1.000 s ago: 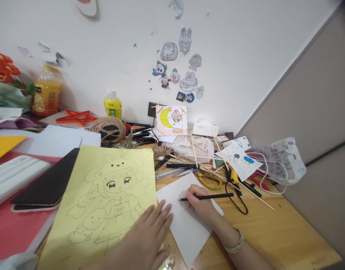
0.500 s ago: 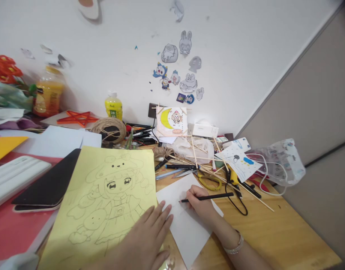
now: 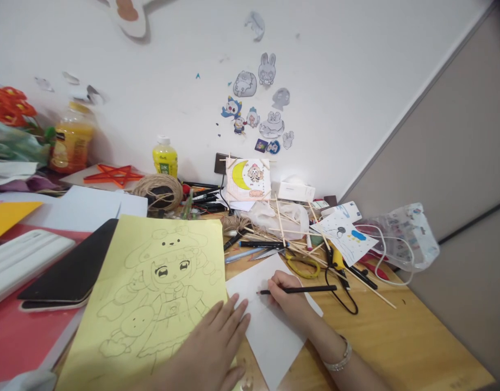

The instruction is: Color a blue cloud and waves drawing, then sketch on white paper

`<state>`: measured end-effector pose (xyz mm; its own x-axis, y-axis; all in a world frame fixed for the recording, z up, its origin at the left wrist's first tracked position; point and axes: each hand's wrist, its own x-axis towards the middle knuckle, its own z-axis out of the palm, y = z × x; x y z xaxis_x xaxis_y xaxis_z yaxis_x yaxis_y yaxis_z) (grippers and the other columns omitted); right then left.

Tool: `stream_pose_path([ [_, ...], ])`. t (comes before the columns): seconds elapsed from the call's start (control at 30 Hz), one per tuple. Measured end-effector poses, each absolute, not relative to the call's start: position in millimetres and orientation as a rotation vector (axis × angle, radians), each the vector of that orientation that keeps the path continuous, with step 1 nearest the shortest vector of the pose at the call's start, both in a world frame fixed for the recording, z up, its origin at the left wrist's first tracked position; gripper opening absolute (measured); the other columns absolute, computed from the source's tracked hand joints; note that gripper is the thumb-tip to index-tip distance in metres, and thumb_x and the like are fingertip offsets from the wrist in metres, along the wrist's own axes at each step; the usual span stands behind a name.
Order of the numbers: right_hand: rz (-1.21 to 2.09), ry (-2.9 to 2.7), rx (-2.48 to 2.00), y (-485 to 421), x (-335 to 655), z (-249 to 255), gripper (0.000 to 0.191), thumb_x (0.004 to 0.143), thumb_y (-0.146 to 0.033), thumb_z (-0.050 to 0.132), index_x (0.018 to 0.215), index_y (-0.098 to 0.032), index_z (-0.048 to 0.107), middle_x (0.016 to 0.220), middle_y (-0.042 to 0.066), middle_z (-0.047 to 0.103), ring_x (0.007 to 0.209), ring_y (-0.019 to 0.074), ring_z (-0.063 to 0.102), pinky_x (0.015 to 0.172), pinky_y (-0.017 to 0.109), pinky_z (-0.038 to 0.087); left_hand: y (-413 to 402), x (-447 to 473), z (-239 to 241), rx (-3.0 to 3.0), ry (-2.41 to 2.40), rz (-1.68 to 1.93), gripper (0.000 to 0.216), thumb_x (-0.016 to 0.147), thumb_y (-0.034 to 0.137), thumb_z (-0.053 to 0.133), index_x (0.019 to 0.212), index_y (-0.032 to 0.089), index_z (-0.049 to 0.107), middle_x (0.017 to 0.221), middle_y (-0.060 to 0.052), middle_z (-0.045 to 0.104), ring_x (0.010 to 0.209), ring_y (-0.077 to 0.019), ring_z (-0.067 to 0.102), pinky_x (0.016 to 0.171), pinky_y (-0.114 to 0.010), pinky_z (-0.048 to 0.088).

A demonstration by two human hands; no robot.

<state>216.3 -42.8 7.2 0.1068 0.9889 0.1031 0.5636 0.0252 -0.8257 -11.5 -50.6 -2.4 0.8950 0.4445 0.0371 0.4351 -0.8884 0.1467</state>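
Two hands in my view: right hand (image 3: 288, 296) closed around black pencil (image 3: 299, 290), tip on white sheet (image 3: 270, 331), drawing under way. Left hand (image 3: 213, 347) lies flat, fingers spread, on yellow drawing (image 3: 152, 293). I judge the next stroke needs that sheet pinned steady.

black pencil (image 3: 302, 290), tip on white paper (image 3: 270, 326)

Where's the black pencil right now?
Head view, right of centre: the black pencil is in the right hand, tip at the white sheet, just right of the yellow drawing.
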Motion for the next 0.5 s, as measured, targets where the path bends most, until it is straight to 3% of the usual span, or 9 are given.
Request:
stream_pose_path([
  [0.2,0.756,-1.565,-1.608,-44,216,7,0.03,0.081,-0.032,0.046,0.053,-0.023,0.041,0.048,-0.004,0.049,0.05,0.0122,0.043,0.052,0.025,0.033,-49,-12,-18,2.941,0.676,0.213,0.063,0.088,0.033,0.052,0.145,0.01,0.036,0.152,-0.017,0.021,0.139,-0.0386,0.018,0.109,-0.054,0.026],
  [0.5,0.731,-1.564,-1.634,-44,214,11,0.031,0.081,-0.033,0.045,0.052,-0.023,0.04,0.049,-0.004,0.047,0.05,0.0125,0.043,0.052,0.026,0.032,-50,-11,-2,2.933,0.684,0.146,0.06,0.089,0.032,0.053,0.143,0.01,0.039,0.149,-0.018,0.025,0.137,-0.0389,0.024,0.107,-0.054,0.03],
])
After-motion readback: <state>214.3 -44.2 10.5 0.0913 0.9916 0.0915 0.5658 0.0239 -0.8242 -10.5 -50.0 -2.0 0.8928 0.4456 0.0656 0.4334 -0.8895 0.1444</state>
